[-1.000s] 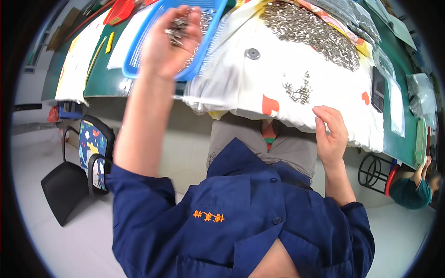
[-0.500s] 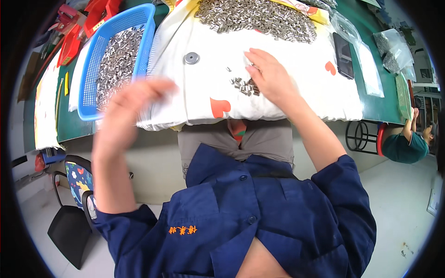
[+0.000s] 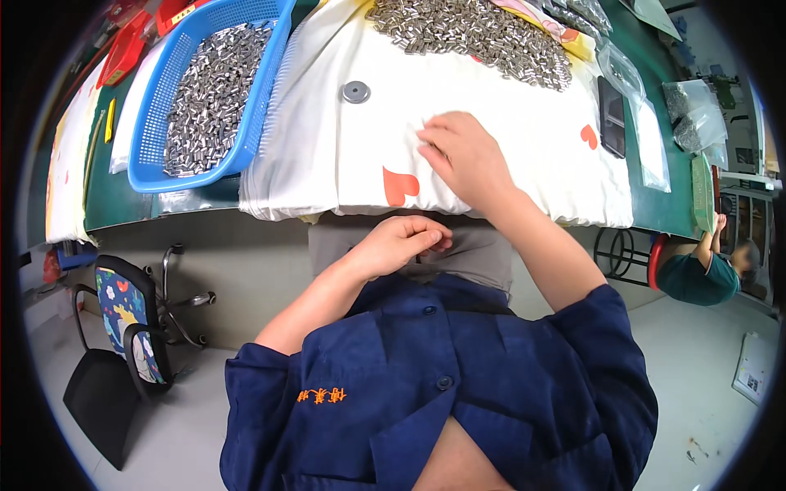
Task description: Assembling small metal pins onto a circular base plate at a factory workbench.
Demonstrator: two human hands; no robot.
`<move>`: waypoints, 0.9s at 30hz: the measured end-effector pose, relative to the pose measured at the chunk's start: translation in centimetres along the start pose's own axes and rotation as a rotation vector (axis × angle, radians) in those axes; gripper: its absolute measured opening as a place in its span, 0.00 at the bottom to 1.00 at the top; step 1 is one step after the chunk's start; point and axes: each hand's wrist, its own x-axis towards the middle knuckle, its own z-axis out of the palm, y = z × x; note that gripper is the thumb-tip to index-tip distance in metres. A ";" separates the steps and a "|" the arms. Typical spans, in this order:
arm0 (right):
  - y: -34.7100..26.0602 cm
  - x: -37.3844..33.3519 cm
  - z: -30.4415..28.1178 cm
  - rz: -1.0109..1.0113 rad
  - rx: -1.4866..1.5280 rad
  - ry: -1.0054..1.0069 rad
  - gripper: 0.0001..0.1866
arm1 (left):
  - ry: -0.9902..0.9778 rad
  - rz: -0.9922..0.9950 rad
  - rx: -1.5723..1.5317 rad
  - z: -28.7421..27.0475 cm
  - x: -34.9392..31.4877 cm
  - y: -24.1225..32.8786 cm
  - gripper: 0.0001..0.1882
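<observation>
My left hand (image 3: 407, 245) is curled closed just below the table's front edge, above my lap. Whatever lies inside its fingers is hidden. Over the white cloth (image 3: 327, 155) my right hand (image 3: 468, 159) hovers or rests with loosely bent fingers, its thumb apart from them and nothing visible between. A round grey metal disc with a centre hole (image 3: 355, 92) lies on the cloth to the left of that hand. At the far side spreads a large pile of small metal cylinders (image 3: 475, 37). More such cylinders fill part of the blue plastic basket (image 3: 141, 155) at the left.
A dark phone (image 3: 611, 117) and clear plastic bags (image 3: 652, 147) lie right of the cloth. Red bins (image 3: 124, 51) and a yellow cutter-like tool (image 3: 110, 120) are at the left. An office chair (image 3: 123, 327) stands lower left; a person in green (image 3: 700, 274) sits at right.
The small group of cylinders near my right hand is gone from the cloth. My left hand moved from beside the basket to below the table edge; my right hand shifted slightly nearer.
</observation>
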 end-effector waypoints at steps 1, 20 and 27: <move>0.0 -0.9 -0.4 0.000 0.002 -0.038 0.10 | -0.004 0.006 -0.005 -0.1 -0.1 0.1 0.13; -1.3 -1.9 0.7 0.215 -0.083 0.254 0.12 | 0.040 -0.177 -0.741 1.1 2.7 0.8 0.14; -2.2 -3.2 0.9 0.273 0.000 0.246 0.08 | -0.149 -0.116 -0.881 1.3 4.4 -0.1 0.20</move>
